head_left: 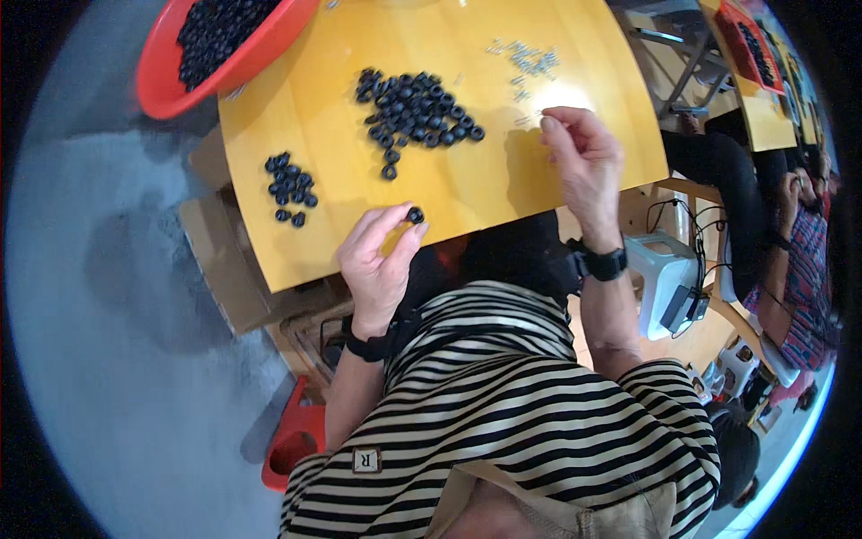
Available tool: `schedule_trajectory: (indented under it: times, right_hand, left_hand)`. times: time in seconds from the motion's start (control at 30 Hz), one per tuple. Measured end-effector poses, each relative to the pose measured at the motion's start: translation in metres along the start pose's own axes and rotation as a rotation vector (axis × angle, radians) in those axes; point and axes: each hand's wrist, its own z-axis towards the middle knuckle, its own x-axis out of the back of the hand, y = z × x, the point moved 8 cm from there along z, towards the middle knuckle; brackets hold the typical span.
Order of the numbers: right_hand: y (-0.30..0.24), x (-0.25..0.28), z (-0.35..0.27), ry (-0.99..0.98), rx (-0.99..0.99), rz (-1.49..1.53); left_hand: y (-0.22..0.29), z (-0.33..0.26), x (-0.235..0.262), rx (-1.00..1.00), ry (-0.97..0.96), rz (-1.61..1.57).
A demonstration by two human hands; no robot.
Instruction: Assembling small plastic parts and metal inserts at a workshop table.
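Observation:
My left hand (pixel 375 256) pinches a small round black part with a hole in its middle (pixel 415 215) between thumb and fingertips, over the table's near edge. To the right, my right hand (pixel 584 157) is closed in a pinch just above the tabletop; whatever sits at its fingertips is too small to make out. Beyond it lies a scatter of small silvery metal pieces (pixel 532 61). A large pile of the same black parts (pixel 417 110) spreads over the middle of the table, and a smaller group (pixel 290 189) lies at the left.
A red basin (pixel 160 85) full of black parts overhangs the yellow table's (pixel 467 193) far left corner. Cardboard boxes (pixel 215 260) and a red stool (pixel 296 431) stand at the lower left. A pale stool (pixel 660 269) with cables is at right, near another seated person (pixel 795 278).

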Motion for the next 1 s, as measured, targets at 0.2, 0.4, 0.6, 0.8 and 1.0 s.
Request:
schedule_trajectory:
  times: [0.2,0.4,0.6,0.8,1.0]
  right_hand:
    - [-0.035,-0.05,-0.058,-0.499,-0.188,0.287]
    - [-0.047,-0.077,-0.082,-0.652,-0.074,0.279]
    - [-0.061,-0.078,-0.083,-0.634,0.126,0.097]
    - [-0.058,-0.08,-0.081,-0.662,0.069,0.059]
    - [-0.046,-0.086,-0.082,-0.761,-0.064,0.069]
  left_hand:
    - [0.031,-0.003,0.003,-0.077,-0.024,-0.02]
    - [0.054,-0.008,0.004,-0.265,-0.04,0.133]
    - [0.071,-0.014,0.004,-0.411,-0.013,0.312]
    - [0.078,-0.017,0.003,-0.514,-0.022,0.344]
    - [0.071,-0.02,0.002,-0.472,-0.028,0.283]
